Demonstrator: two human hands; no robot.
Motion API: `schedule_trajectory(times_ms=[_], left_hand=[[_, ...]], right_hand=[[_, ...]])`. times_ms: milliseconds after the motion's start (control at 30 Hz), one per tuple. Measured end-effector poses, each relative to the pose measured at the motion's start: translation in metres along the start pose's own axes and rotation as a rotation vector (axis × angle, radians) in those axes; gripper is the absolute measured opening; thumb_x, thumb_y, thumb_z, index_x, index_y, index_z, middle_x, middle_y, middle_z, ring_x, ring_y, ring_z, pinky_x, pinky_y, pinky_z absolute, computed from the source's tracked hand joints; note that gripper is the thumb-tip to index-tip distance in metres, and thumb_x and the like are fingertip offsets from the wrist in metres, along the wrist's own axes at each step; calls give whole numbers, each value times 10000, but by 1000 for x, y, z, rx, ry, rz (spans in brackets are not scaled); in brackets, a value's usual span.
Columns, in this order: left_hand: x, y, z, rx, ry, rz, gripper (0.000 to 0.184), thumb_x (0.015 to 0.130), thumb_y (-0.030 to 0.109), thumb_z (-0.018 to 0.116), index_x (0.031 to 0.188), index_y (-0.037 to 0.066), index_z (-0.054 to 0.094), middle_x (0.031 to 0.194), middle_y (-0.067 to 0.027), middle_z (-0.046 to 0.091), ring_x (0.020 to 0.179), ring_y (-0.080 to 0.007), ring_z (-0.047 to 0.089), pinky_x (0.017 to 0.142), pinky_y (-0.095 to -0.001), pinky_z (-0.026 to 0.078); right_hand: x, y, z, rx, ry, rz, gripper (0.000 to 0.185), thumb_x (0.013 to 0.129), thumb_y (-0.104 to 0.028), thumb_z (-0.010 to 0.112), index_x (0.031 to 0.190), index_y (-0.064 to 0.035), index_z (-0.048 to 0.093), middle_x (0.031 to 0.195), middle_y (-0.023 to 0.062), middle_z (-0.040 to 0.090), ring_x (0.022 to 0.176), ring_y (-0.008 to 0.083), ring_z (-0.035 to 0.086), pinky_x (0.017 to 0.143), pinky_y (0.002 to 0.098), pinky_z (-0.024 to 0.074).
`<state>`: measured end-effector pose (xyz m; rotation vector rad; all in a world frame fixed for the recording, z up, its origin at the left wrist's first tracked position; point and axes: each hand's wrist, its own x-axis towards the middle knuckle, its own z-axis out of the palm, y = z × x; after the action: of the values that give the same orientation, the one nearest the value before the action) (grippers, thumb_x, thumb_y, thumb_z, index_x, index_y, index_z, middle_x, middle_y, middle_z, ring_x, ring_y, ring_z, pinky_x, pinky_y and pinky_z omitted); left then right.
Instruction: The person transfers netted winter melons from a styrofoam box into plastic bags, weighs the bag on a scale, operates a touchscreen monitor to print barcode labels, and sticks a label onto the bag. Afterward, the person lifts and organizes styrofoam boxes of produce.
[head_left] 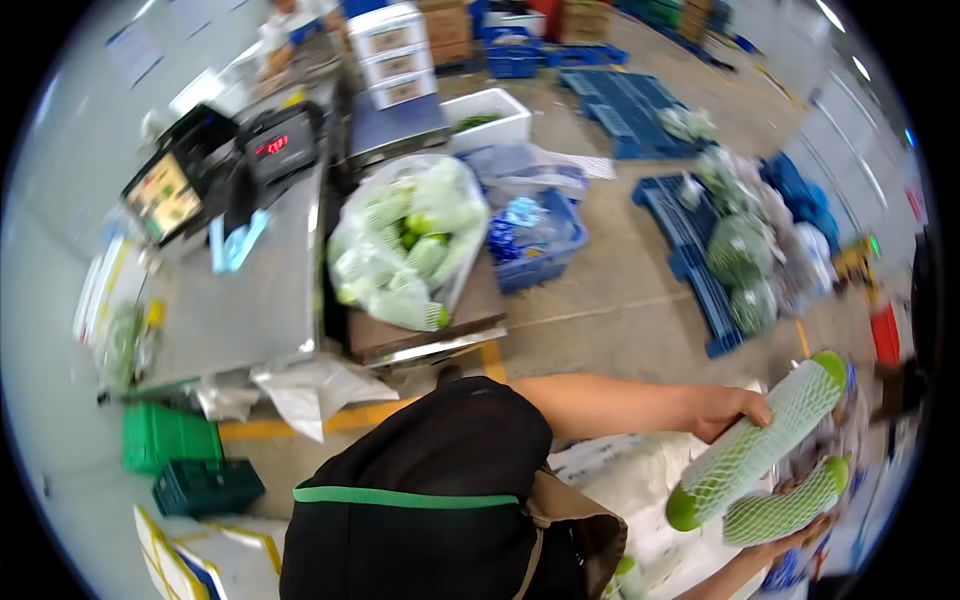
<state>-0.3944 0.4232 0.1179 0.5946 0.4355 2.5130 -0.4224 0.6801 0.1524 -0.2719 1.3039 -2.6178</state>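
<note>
My left hand point(735, 410) is closed on the upper end of a long green gourd point(755, 445) in a white foam net, at the lower right. Below it, my right hand point(805, 535) is wrapped round the underside of a smaller netted gourd point(785, 508); its fingers are partly hidden. The two gourds lie side by side, slanting up to the right. Under them is a white surface point(650, 480), blurred, with another pale green piece point(630, 578) near my apron.
A plastic-lined crate point(470, 250) of netted gourds stands beside a metal table point(240, 310) with a scale point(280, 145). Blue pallets point(690, 260) with bagged produce, a blue basket point(540, 265) and green crates point(170, 437) are on the floor. Another person point(290, 35) is at the top.
</note>
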Motion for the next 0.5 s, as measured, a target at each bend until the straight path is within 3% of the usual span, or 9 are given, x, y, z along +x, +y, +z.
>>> schedule_trajectory(times_ms=[33, 100, 133, 167, 267, 300, 367, 433, 500], left_hand=[[-72, 28, -2, -28, 83, 56, 561, 759, 292, 624, 1223, 10, 484, 1085, -183, 600, 911, -324, 615, 838, -475, 494], [-127, 46, -23, -58, 326, 151, 642, 790, 389, 579, 1308, 47, 416, 1153, -216, 544, 890, -358, 604, 845, -532, 477], [-174, 64, -12, -194, 358, 135, 654, 798, 409, 567, 1313, 40, 406, 1111, -215, 552, 852, -334, 607, 821, -487, 507], [-215, 76, -35, -133, 344, 221, 663, 802, 419, 556, 1310, 26, 394, 1060, -205, 564, 854, -308, 617, 777, -446, 535], [-343, 101, -52, -158, 630, 517, 671, 782, 407, 604, 1258, -24, 409, 1016, -201, 576, 846, -298, 625, 745, -421, 555], [-374, 109, -30, -249, 916, 585, 650, 763, 363, 642, 1242, -22, 429, 1013, -192, 586, 844, -283, 627, 745, -405, 557], [-449, 130, -73, -47, 1142, 656, 492, 785, 257, 650, 1164, -14, 491, 967, -153, 613, 827, -239, 630, 695, -373, 559], [-499, 167, -72, 195, 1525, 439, 374, 799, 216, 638, 1076, -13, 532, 904, -148, 632, 731, -236, 640, 620, -368, 550], [-551, 202, -94, 268, 1657, 404, 409, 785, 207, 659, 1079, -47, 534, 883, -162, 641, 702, -261, 646, 605, -397, 554]], right_hand=[[13, 36, 5, 39, -513, 146, 793, 835, -612, 410, 1327, 8, 370, 1228, 179, 471, 974, 273, 548, 821, 387, 459], [26, 64, 51, -13, -291, 324, 766, 820, -605, 446, 1283, 4, 404, 1111, 166, 511, 832, 251, 552, 707, 375, 473], [26, 81, 85, -42, -179, 408, 752, 812, -601, 464, 1260, 2, 421, 1052, 160, 532, 761, 240, 554, 650, 369, 480], [32, 97, 114, -50, -206, 553, 750, 788, -603, 506, 1230, -1, 430, 960, 143, 561, 703, 244, 562, 616, 372, 487], [44, 163, 191, -225, -253, 713, 696, 784, -562, 534, 1182, 4, 456, 899, 144, 580, 696, 277, 588, 606, 374, 501], [48, 185, 211, -250, -258, 845, 648, 784, -518, 567, 1159, 3, 478, 884, 146, 586, 718, 287, 600, 610, 376, 510], [63, 243, 245, -313, -444, 958, 495, 778, -359, 642, 1098, 3, 538, 852, 135, 604, 740, 276, 616, 642, 384, 526], [60, 292, 303, -415, -655, 1083, 389, 771, -240, 679, 1064, -5, 575, 862, 111, 621, 755, 239, 625, 698, 364, 530], [53, 359, 344, -604, -825, 1099, 393, 792, -242, 680, 1081, 4, 578, 916, 98, 635, 772, 199, 627, 721, 342, 523]])
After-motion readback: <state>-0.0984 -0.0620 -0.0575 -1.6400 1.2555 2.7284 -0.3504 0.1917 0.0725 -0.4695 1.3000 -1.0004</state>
